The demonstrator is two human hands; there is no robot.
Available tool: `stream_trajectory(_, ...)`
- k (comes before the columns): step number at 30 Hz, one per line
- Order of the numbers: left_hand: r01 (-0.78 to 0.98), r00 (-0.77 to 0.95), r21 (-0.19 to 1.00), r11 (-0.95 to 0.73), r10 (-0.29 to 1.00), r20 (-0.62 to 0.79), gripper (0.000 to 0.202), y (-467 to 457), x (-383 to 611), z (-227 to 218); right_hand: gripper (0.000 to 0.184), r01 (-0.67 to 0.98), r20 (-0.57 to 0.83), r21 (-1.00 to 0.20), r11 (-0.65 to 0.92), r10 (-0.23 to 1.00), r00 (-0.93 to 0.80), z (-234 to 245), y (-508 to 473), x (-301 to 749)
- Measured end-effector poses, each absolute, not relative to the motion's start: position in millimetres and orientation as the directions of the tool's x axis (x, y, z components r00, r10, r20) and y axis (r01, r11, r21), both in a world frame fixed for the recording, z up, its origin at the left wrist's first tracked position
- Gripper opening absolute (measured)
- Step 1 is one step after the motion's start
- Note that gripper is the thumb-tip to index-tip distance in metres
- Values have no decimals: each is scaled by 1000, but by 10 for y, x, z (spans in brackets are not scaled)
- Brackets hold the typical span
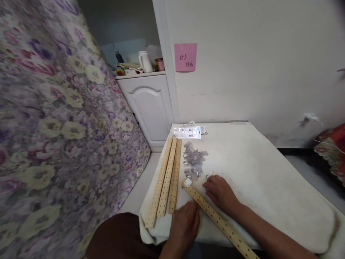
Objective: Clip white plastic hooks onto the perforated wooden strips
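We see a perforated wooden strip [217,217] lying obliquely across the near side of the desk [256,162], between the left hand [185,221] and the right hand [222,194]. Its long axis runs from far left to near right; the far end points toward the small grey plastic bags [193,158], and the near end leaves our view at the bottom. On this far end we notice a small white tag [188,182]. The left hand has its fingers curled beside the strip, but we cannot tell if its grip is pinching the wood. The right hand bends its fingers over a small whitish object, and we cannot tell whether this grip is closed on it. To the left, three other strips [167,180] lie side by side, pointing mostly away from the person. Beyond them we find a clear package [186,132] with a bluish edge, whose print we cannot read. On the wall [242,72], a pink note [185,57] carries handwritten "243", and under it what seems "55" with an unclear sign.
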State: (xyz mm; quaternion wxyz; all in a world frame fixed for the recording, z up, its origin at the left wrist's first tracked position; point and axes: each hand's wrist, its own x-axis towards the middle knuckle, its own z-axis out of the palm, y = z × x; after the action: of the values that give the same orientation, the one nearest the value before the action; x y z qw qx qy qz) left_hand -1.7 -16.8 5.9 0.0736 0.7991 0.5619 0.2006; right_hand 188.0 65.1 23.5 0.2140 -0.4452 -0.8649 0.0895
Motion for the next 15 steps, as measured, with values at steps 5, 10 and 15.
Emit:
stream_trajectory(5,873,287,339,-352,930,228,16,-171,-11,57,19,715,254,-223,662,748,-613,315,726,1858)
stream_trajectory(10,876,285,329,-353,929,238,16,-163,-14,54,21,688,307,-287,666,745,-593,396,793,1947)
stream_trajectory(15,854,295,359,-376,919,261,17,-170,-13,71,17,546,330,-688,478,876,-352,443,789,2058)
